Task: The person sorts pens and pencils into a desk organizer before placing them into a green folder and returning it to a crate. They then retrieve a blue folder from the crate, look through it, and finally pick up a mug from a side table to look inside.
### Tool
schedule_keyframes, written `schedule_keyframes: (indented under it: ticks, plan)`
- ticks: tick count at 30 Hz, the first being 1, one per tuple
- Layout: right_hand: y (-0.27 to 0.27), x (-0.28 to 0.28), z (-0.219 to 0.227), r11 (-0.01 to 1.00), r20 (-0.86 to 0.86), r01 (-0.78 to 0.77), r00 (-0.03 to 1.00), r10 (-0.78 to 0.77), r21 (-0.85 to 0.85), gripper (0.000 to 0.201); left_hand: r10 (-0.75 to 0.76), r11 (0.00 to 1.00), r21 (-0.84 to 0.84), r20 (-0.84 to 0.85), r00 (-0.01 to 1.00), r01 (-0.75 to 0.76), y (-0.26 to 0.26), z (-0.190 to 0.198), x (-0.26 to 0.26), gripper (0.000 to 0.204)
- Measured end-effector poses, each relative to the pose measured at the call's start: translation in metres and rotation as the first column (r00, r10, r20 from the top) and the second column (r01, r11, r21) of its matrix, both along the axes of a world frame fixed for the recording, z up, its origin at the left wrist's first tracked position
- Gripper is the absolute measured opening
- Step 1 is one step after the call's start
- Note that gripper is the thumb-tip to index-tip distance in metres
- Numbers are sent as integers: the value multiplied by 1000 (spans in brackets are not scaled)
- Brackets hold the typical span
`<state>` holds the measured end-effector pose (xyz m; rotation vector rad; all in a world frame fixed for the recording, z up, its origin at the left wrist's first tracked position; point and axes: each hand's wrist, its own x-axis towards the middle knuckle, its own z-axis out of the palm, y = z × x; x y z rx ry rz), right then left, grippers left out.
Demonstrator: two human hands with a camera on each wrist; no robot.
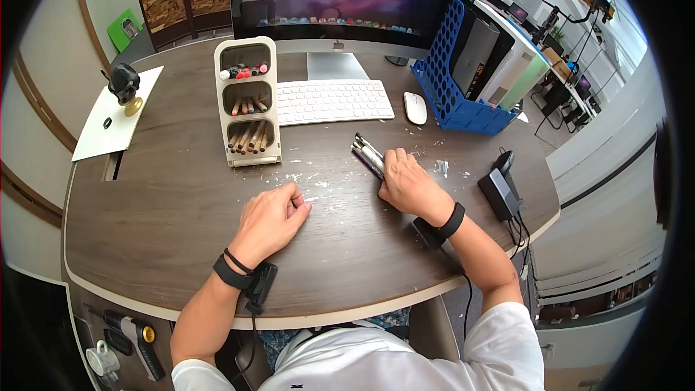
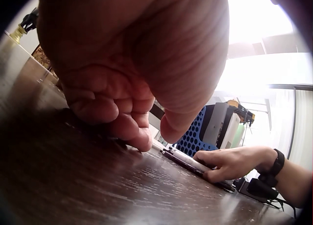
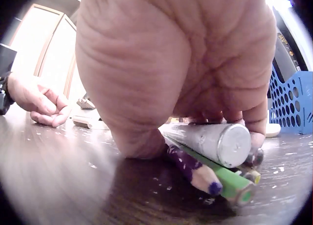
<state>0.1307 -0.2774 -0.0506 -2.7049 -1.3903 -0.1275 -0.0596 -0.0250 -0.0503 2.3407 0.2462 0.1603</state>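
My right hand (image 1: pixel 413 185) grips a small bundle of pens and pencils (image 1: pixel 370 154) lying on the desk right of centre. Seen from the right wrist, the bundle holds a silver-white cylinder (image 3: pixel 210 141), a purple pencil (image 3: pixel 198 172) and a green pencil (image 3: pixel 232 181), with thumb and fingers on either side. My left hand (image 1: pixel 269 219) rests on the desk with its fingers loosely curled and holds nothing; white shavings (image 1: pixel 311 179) lie just beyond it. In the left wrist view, the curled fingers (image 2: pixel 132 124) touch or nearly touch the desk.
A beige three-compartment organizer (image 1: pixel 224 123) with pens and pencils stands beyond my left hand. Behind are a white keyboard (image 1: pixel 335 100), a mouse (image 1: pixel 415 108) and a monitor (image 1: pixel 340 0). A blue file rack (image 1: pixel 470 116) and black adapter (image 1: pixel 498 194) stand at right, a black figure (image 1: pixel 124 83) far left.
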Motion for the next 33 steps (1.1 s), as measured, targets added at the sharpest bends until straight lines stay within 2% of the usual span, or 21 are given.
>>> schedule_keyframes:
  ticks: [3, 5, 6, 8, 11, 14, 18, 24, 27, 28, 29, 31, 33]
  plan:
    - [-2, 7, -2, 999, -38, 24, 999, -23, 25, 34, -7, 1000, 2, 27, 1000, 7, 1, -4, 0, 23]
    - [-2, 14, 4, 999, -173, 13, 985, -5, 44, 33, -9, 1000, 6, 44, 999, 9, 0, -4, -1, 22]
    - [-2, 13, 5, 999, -168, 11, 986, -4, 42, 33, -11, 1000, 12, 59, 998, 10, 0, -4, -2, 22]
    - [1, 9, 4, 999, -88, 29, 996, -30, -13, 32, -8, 1000, 12, 63, 998, 7, -1, -3, -2, 22]
    - [4, 6, 2, 1000, -36, 0, 999, 0, 8, 32, -3, 1000, 18, 65, 998, 2, -1, -5, -2, 22]
    - [6, 6, 4, 999, -110, -19, 994, 24, 46, 30, 0, 1000, 13, 58, 998, -1, -1, -4, -2, 23]
    - [5, 6, -1, 994, -50, -87, 995, 90, 68, 29, 14, 1000, -5, 30, 999, -14, -1, -4, -3, 25]
    - [13, 4, 5, 995, 7, -101, 995, 101, -3, 32, -2, 1000, -14, 58, 998, 3, -1, -4, -4, 25]
    - [16, 3, 15, 992, 61, -126, 990, 126, -7, 33, -19, 1000, -13, 112, 993, 21, 0, -8, -5, 25]
    - [18, 2, 22, 990, 95, -134, 987, 129, 52, 34, -6, 1000, -15, 116, 993, 7, 0, -7, -5, 25]
    - [20, 0, 29, 983, 127, -145, 983, 130, 110, 35, -33, 998, -51, 70, 997, 37, 1, -3, -4, 28]
    - [26, -10, 49, 971, 162, -203, 970, 182, 123, 34, -50, 994, -92, 24, 998, 52, 0, -2, -4, 33]
    - [33, -32, 67, 933, -84, -267, 952, 294, 241, 32, -114, 959, -238, 171, 979, 154, -5, -5, -2, 52]
